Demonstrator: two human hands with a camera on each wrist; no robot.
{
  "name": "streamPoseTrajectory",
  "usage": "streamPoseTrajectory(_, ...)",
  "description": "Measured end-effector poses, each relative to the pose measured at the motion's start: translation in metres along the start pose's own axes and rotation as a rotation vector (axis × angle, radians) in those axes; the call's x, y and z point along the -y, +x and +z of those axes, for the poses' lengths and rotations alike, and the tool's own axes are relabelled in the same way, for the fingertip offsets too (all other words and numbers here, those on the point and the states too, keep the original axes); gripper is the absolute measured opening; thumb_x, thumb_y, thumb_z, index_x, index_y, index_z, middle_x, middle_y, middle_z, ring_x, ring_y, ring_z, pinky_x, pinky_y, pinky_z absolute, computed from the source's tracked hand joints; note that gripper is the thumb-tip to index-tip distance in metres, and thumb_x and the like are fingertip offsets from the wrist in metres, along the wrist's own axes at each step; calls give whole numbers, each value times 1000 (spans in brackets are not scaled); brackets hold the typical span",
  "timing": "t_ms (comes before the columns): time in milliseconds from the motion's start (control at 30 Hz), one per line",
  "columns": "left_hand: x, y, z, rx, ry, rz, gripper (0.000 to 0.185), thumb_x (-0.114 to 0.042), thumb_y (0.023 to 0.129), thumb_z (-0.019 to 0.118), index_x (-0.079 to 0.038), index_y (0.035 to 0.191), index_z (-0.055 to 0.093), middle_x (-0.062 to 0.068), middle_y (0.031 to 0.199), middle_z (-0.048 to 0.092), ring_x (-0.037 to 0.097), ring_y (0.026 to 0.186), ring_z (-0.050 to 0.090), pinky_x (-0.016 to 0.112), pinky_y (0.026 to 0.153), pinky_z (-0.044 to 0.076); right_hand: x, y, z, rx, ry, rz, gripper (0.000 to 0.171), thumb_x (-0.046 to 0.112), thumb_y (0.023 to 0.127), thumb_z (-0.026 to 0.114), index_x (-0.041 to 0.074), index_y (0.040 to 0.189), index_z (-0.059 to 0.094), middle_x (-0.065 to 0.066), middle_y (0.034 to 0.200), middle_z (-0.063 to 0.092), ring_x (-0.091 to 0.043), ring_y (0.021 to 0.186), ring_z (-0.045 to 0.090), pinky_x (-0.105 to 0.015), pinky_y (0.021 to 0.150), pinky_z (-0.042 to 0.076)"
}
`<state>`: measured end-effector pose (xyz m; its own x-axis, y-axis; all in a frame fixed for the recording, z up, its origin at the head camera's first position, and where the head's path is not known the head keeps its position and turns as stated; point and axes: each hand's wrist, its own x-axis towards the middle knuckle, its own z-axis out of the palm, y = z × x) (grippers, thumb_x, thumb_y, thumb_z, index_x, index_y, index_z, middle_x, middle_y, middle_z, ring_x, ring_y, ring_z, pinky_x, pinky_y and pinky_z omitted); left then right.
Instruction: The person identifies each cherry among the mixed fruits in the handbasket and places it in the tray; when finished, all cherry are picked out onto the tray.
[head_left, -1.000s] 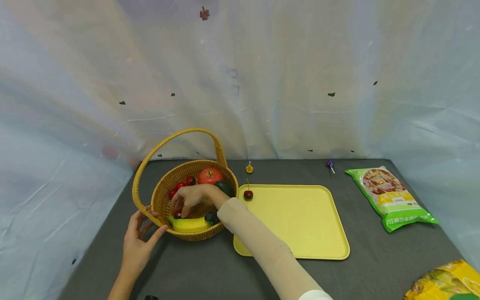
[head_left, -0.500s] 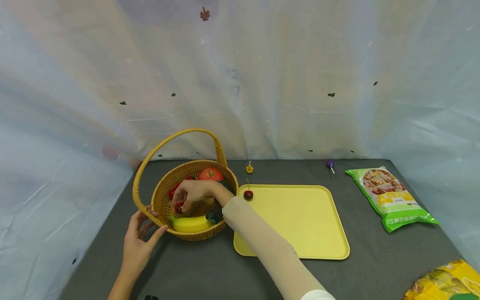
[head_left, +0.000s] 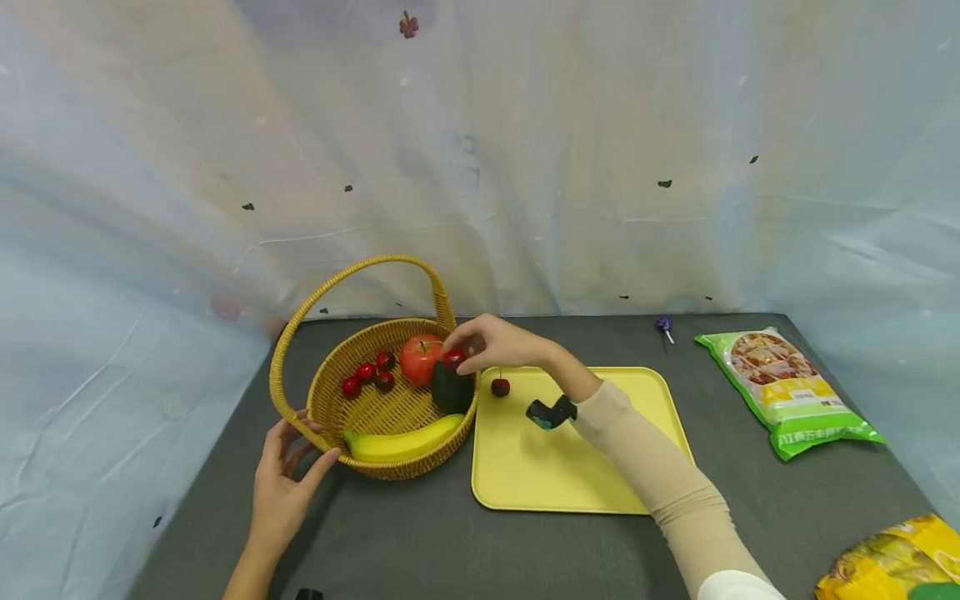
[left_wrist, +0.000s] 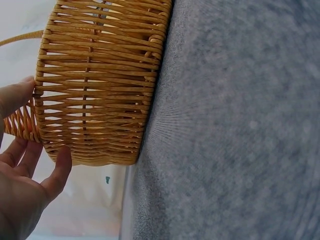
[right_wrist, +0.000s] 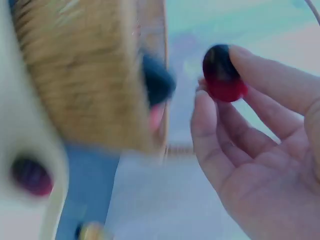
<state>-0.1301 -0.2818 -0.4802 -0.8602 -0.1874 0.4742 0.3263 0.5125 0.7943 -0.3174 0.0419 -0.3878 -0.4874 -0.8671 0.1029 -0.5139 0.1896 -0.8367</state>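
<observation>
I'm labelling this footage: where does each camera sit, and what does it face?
Head: worn there, looking forward and down at basket and tray; left hand, right hand, right sleeve show.
Left wrist: worn there, facing the basket's outside; left hand shows.
Right wrist: worn there, facing the pinched cherry; right hand shows.
Head and right wrist share that cherry.
</observation>
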Motion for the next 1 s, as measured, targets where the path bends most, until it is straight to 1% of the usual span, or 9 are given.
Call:
streamPoseTrajectory(133,-2,1,-1,1,-14,13,72,18,80,74,3,143,43,19,120,55,11,117,53,10,93,47,-21,-42,-16,-141,47,83,33,3,92,71,-5,123,65,-12,112,69,-33,100,66,-33,87,59)
streamPoseTrajectory(267,-3,1,-1,0,-27,36,73,16,80,75,0,144,44,14,120,56,10,117,53,10,92,48,-41,-73,-19,-246,49,162,32,4,90,73,-5,120,67,-14,108,70,-32,97,67,-33,84,59)
streamPoseTrajectory(400,-2,0,-2,0,-32,40,73,17,79,75,1,143,44,14,120,56,11,118,53,10,93,48,-56,-93,-16,-311,30,227,29,4,89,75,-4,116,69,-15,107,71,-28,94,68,-31,81,59)
streamPoseTrajectory(500,-2,1,-2,-1,-33,43,73,17,79,75,1,143,44,12,120,56,11,118,53,10,92,48,-62,-101,-14,-347,13,256,29,5,88,76,-5,114,69,-16,106,70,-28,92,68,-29,79,59)
streamPoseTrajectory(567,-1,1,-2,-3,-27,48,74,18,78,75,2,143,44,10,119,57,10,117,53,9,92,47,-66,-103,-11,-359,4,259,28,4,87,77,-6,113,69,-17,104,70,-30,90,67,-29,77,58)
streamPoseTrajectory(667,1,0,-2,-6,-11,55,76,20,76,75,4,143,44,12,119,57,9,117,53,9,92,47,-71,-105,-6,-357,-11,266,27,4,86,78,-6,110,70,-17,100,71,-29,86,66,-28,73,58)
streamPoseTrajectory(733,1,0,-2,-5,-11,56,76,20,76,75,4,143,44,15,119,56,9,117,53,9,92,47,-74,-105,-3,-348,-26,269,26,4,86,78,-6,109,70,-17,98,71,-28,84,66,-29,71,57)
streamPoseTrajectory(833,0,0,-2,-1,-16,53,74,19,78,75,2,143,44,18,119,56,8,117,53,9,92,47,-78,-105,1,-348,-45,291,26,3,85,78,-6,108,70,-15,98,70,-24,83,64,-29,72,56)
streamPoseTrajectory(1000,-1,0,-1,6,-32,50,72,16,80,74,1,143,44,17,119,57,9,117,53,10,93,48,-84,-105,6,-351,-76,323,26,3,85,78,-5,108,70,-13,99,71,-21,83,64,-29,73,56)
